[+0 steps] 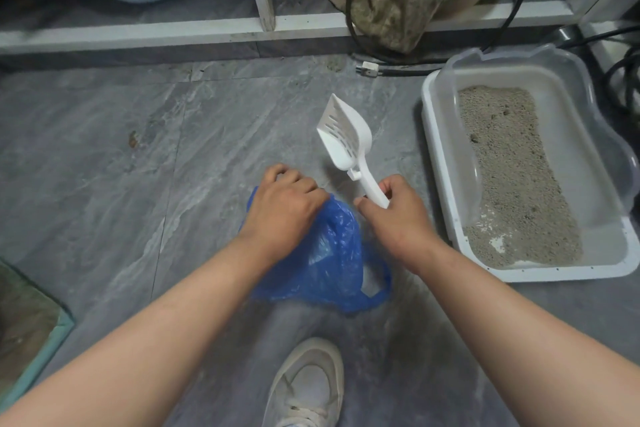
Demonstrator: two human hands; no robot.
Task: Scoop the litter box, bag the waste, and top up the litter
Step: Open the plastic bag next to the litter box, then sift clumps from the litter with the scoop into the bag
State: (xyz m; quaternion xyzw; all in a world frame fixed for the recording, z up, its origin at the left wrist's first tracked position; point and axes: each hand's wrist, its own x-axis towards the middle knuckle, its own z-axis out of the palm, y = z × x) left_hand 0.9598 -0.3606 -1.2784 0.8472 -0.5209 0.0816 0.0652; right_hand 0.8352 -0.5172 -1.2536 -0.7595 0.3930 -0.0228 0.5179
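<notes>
Pale sneaker (308, 388) lowest on the grey floor (104, 149), above it the left hand (282, 208) gripping a blue bag (332, 263), the right hand (398, 215) curled round a white scoop (346, 135) beside the litter box (446, 184); no writing legible.

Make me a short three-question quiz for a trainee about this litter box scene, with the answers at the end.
1. True or false: the scoop has litter heaped in it.
2. Which hand holds the scoop's handle? A) left hand B) right hand C) neither
3. Fill in: the left hand grips the blue ____, which is down by the floor.

Key:
1. False; its slotted bowl looks empty.
2. B; the right hand holds it, with the litter box on that side.
3. Bag.
</notes>
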